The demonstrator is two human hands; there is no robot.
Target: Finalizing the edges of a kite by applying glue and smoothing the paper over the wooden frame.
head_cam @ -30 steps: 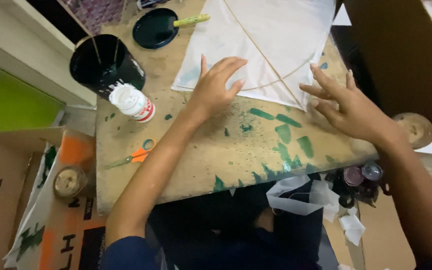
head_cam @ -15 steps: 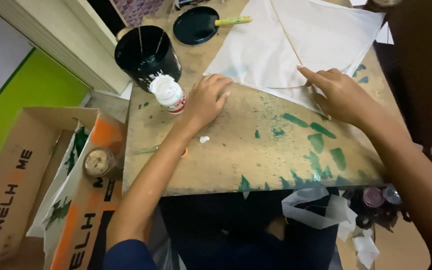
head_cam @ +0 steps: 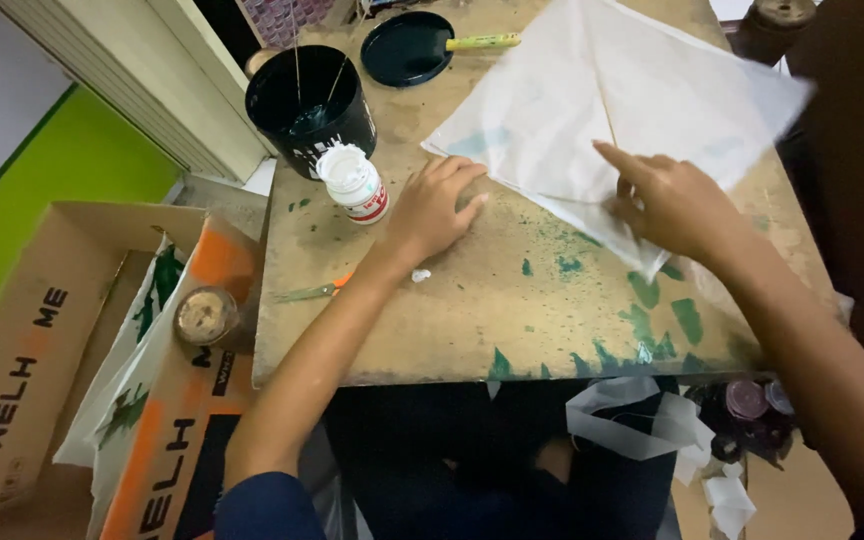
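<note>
A large sheet of thin white paper (head_cam: 642,100) lies across the upper right of the frame on a worn wooden board (head_cam: 452,320) smeared with green paint marks. The right hand (head_cam: 677,205) rests flat on the sheet's lower corner, right of centre, its fingers loosely spread and the index finger stretched out toward a thin stick that runs up the middle of the paper. The left hand (head_cam: 432,210) sits at the centre of the frame, palm down on the bare board, fingers held together and slightly curled, with the fingertips just beside the paper's left edge; it grips nothing. Just left of that hand stands a small white glue bottle (head_cam: 354,185) with a red label, touching a black bucket (head_cam: 307,105) in the upper left that holds 2 thin sticks. A black round lid (head_cam: 407,48) with a yellow-handled tool (head_cam: 482,42) lies at the top centre. Orange-handled scissors (head_cam: 314,291) lie under the left forearm. Printed cardboard boxes (head_cam: 42,360) fill the lower left.
</note>
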